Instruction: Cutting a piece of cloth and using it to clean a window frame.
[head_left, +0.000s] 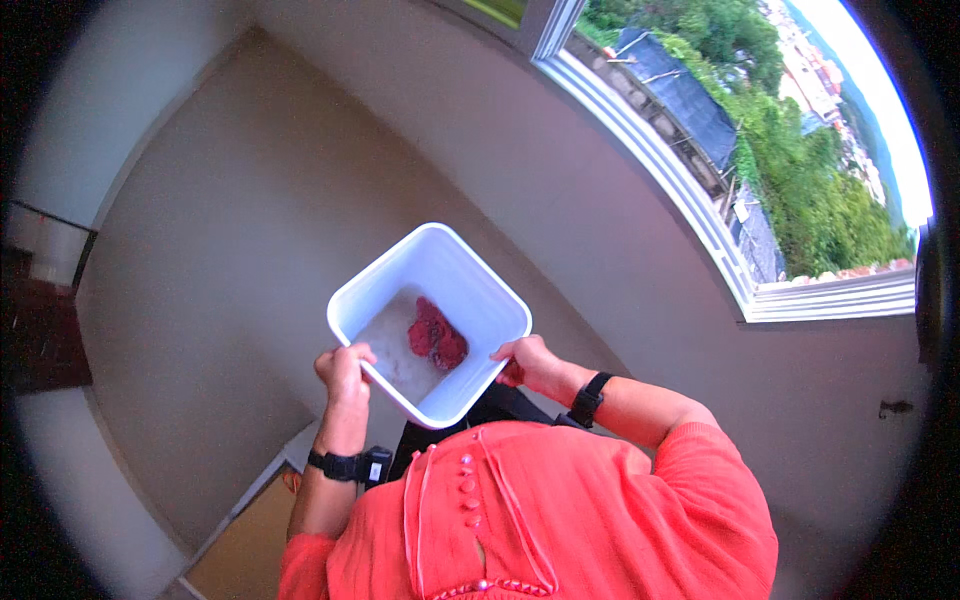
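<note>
Both hands hold a square white plastic bin (480, 281) in front of my body, with its open top facing up towards me. My left hand (345, 375) grips the rim at the near left side. At the right corner, my right hand (529, 361) is closed on the rim, its fingers partly hidden. Inside, a crumpled dark red object (436, 335), perhaps cloth, lies on the bin's greyish bottom; its exact kind cannot be told.
A wall with a white-framed window (675, 180) runs along the right. Bare brown floor (225, 187) stretches beyond the bin. At lower left lies a tan panel or mat (244, 532) with a pale edge, and dark reddish furniture (49, 337) stands at far left.
</note>
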